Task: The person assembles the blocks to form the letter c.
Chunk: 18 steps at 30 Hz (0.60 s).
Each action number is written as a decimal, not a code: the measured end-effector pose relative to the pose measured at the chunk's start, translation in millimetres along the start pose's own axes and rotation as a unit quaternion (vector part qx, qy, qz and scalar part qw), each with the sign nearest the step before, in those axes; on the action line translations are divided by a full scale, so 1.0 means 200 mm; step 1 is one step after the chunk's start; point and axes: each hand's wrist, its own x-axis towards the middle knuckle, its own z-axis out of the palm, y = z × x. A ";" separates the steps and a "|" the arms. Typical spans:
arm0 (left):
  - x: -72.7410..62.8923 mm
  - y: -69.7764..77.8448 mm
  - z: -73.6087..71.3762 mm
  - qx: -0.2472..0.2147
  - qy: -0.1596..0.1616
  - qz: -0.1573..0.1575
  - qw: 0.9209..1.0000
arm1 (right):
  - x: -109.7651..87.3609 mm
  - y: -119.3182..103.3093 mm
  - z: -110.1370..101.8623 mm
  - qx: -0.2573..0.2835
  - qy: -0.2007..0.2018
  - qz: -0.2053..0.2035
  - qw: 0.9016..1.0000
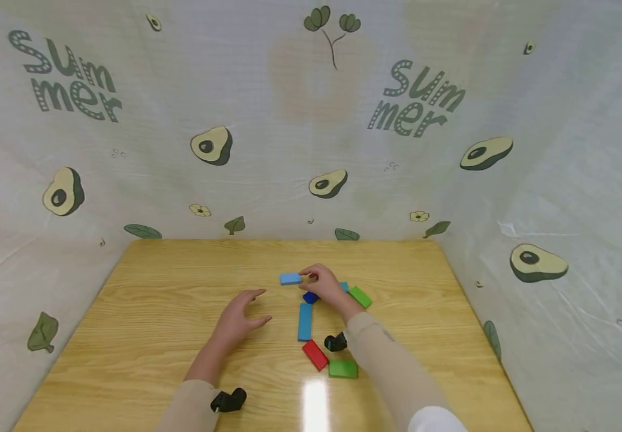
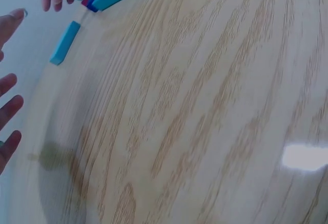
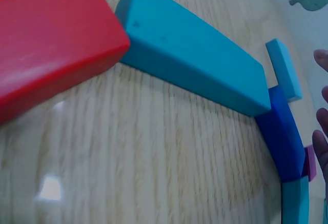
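A light blue block (image 1: 291,278) lies flat at the far side of the wooden table. Just right of it hovers my right hand (image 1: 325,284), fingers loosely bent; the right wrist view shows a gap between its fingertips (image 3: 321,116) and that light blue block (image 3: 284,70). My left hand (image 1: 237,318) is held over the table to the left, thumb and fingers spread, with nothing between them. Below the right hand sits a dark blue block (image 1: 310,297), partly hidden. It touches a long blue block (image 3: 189,49), whose other end meets a red block (image 1: 315,354).
A green block (image 1: 343,369) adjoins the red one's near end. Past the right wrist are a teal block (image 1: 344,287) and another green block (image 1: 360,296). A purple block (image 3: 309,162) shows beside the dark blue one. Patterned cloth (image 1: 267,198) hangs behind the table (image 1: 181,270).
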 end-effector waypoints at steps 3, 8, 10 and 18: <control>-0.01 -0.02 -0.02 0.002 0.002 -0.003 1.000 | 0.04 0.00 0.03 -0.003 -0.013 0.004 1.000; -0.03 -0.03 -0.05 -0.004 0.002 -0.017 1.000 | 0.10 -0.02 0.07 -0.024 -0.023 0.001 0.999; -0.04 -0.04 -0.06 -0.009 0.003 -0.020 1.000 | 0.13 -0.02 0.09 -0.042 -0.027 -0.002 0.999; -0.06 -0.10 -0.07 -0.015 0.015 -0.012 1.000 | 0.20 -0.03 0.12 -0.119 -0.039 -0.024 0.992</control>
